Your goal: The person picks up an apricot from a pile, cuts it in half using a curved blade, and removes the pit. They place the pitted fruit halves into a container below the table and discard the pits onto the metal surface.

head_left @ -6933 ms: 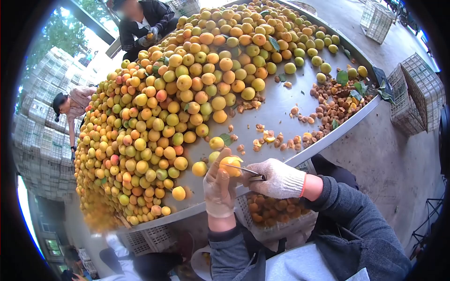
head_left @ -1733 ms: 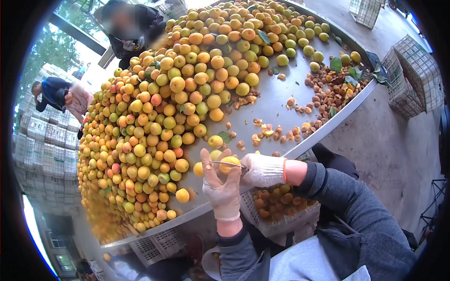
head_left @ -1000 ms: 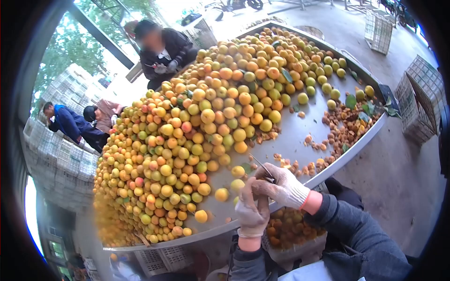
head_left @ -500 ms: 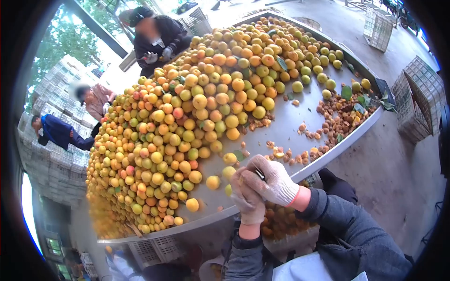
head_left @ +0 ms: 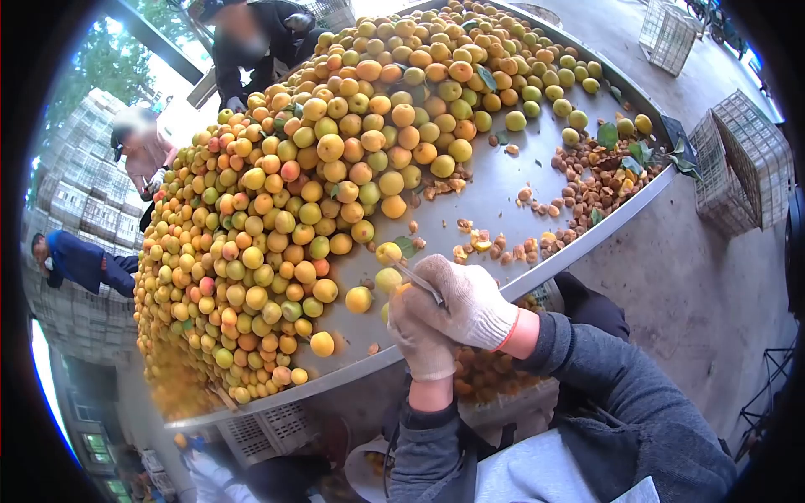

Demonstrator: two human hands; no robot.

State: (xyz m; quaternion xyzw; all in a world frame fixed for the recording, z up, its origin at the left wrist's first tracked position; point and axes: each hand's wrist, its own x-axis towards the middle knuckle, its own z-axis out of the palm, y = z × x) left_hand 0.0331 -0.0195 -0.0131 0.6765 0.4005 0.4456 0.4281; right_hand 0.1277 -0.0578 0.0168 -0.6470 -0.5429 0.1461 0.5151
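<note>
Both my hands wear pale knit gloves and meet above the near edge of the metal table (head_left: 520,168). My right hand (head_left: 470,303) is closed around a thin metal tool (head_left: 423,283), whose shaft points up and left. Under it, my left hand (head_left: 422,339) has its fingers wrapped round a fruit; only a bit of orange shows between the hands. Just beyond my fingers lie loose yellow fruits (head_left: 388,253) and a green leaf. A large heap of orange and yellow-green fruit (head_left: 285,201) covers the table's left and far parts.
Brown pits and scraps (head_left: 591,189) lie on the table's right side. Plastic crates (head_left: 742,159) stand at right, and more are stacked at left. One person (head_left: 251,50) is behind the heap; two others are at left. Below the table edge sits a container of cut fruit (head_left: 499,373).
The view has shifted, so the table sits higher and further left. The metal tool now shows clearly between my hands. The person behind the heap has lowered a hand toward the fruit.
</note>
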